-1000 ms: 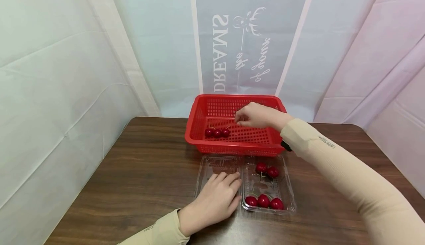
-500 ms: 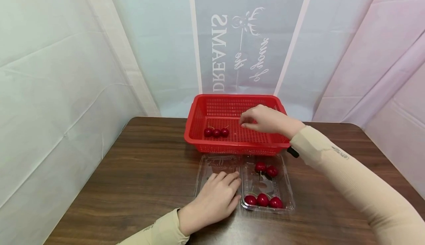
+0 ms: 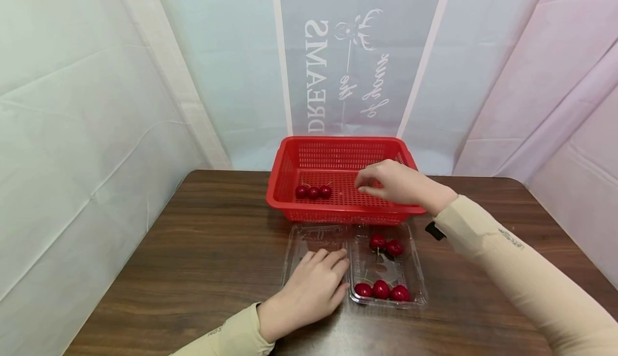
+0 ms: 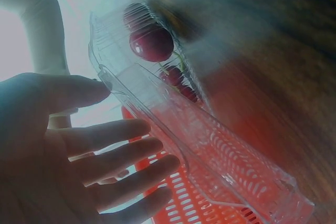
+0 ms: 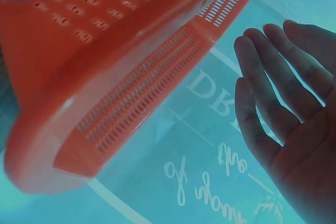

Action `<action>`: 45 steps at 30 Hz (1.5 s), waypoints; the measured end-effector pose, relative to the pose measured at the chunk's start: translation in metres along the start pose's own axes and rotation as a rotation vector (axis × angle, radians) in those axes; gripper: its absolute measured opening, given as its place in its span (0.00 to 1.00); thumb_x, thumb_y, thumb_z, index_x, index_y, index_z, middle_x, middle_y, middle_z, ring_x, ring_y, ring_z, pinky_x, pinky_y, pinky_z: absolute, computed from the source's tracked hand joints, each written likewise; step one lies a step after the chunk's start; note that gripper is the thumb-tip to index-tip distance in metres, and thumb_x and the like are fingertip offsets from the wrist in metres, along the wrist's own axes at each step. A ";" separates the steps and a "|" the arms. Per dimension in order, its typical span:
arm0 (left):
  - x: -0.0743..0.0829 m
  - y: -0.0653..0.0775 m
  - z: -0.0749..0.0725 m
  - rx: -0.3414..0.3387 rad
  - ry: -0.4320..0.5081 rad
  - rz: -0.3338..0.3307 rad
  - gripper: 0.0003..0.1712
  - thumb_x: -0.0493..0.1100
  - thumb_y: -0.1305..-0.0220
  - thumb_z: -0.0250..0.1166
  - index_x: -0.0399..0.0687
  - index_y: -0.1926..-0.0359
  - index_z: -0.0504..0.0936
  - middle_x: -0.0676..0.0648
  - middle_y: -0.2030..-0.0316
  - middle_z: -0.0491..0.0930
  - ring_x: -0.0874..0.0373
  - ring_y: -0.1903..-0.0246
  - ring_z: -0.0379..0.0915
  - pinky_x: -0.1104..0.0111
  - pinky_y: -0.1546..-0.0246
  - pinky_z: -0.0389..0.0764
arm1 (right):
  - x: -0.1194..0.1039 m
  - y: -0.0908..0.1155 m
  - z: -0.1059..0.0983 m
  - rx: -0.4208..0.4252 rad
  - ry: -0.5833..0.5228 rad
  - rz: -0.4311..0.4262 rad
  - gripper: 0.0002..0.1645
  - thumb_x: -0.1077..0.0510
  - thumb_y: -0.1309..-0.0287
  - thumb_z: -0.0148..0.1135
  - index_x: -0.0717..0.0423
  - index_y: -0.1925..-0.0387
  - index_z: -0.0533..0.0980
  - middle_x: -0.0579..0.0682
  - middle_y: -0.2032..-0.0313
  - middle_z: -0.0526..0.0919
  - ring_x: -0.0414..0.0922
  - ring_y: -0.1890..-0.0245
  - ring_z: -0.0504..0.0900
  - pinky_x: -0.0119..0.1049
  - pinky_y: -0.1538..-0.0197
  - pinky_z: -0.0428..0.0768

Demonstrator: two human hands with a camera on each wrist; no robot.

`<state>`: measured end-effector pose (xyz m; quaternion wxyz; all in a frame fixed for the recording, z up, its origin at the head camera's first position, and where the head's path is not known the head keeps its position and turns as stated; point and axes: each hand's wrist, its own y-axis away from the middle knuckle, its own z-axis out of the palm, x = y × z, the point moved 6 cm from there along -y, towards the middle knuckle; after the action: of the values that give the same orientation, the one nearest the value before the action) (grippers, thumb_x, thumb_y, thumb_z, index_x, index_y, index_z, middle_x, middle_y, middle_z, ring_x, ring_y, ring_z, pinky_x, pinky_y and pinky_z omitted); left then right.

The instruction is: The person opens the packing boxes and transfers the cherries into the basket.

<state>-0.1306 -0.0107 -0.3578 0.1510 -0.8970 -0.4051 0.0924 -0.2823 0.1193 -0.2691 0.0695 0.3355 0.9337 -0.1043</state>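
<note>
My left hand (image 3: 304,294) rests over the lid half of a clear plastic clamshell box (image 3: 419,273), its fingers relaxed near the hinge. In the left wrist view its thumb and fingertips lie along the clear box edge (image 4: 173,140). Inside the other half, three cherries (image 3: 381,289) line the near end and two more cherries (image 3: 377,242) lie toward the far end. My right hand (image 3: 393,182) hovers over the right part of a red plastic basket (image 3: 309,206), fingers loosely bent and holding nothing. Three cherries (image 3: 313,192) sit in a row at the basket's left.
The basket stands behind the clamshell on a dark wood table (image 3: 207,249). A grey curtain with white lettering (image 3: 316,72) hangs right behind the table's far edge. White cloth (image 3: 87,131) closes in the left side, and more cloth the right.
My right hand has drawn back to the right and slightly toward me over the basket. The left hand, the cherries and the clamshell stay in place.
</note>
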 end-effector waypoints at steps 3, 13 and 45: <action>0.000 0.000 0.000 0.003 0.000 0.001 0.19 0.53 0.40 0.62 0.49 0.53 0.81 0.49 0.47 0.79 0.57 0.55 0.75 0.66 0.61 0.73 | 0.000 0.006 0.001 0.012 -0.002 0.003 0.07 0.56 0.47 0.68 0.46 0.63 0.81 0.42 0.64 0.84 0.37 0.64 0.82 0.39 0.56 0.81; 0.000 -0.001 0.000 0.013 0.004 0.002 0.19 0.53 0.40 0.62 0.49 0.53 0.81 0.49 0.47 0.79 0.57 0.55 0.75 0.66 0.62 0.73 | -0.005 0.023 0.004 0.041 -0.029 0.002 0.07 0.55 0.48 0.69 0.43 0.65 0.81 0.37 0.68 0.83 0.32 0.67 0.79 0.37 0.58 0.81; 0.000 0.000 0.001 0.001 -0.005 -0.002 0.19 0.53 0.41 0.62 0.49 0.52 0.81 0.49 0.47 0.79 0.57 0.56 0.75 0.65 0.61 0.74 | -0.031 0.075 0.017 0.095 -0.012 -0.075 0.09 0.55 0.46 0.67 0.39 0.63 0.79 0.32 0.65 0.81 0.28 0.67 0.76 0.29 0.63 0.78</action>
<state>-0.1312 -0.0105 -0.3590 0.1506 -0.8963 -0.4061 0.0950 -0.2094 0.1522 -0.2906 0.0549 0.3027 0.9391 -0.1532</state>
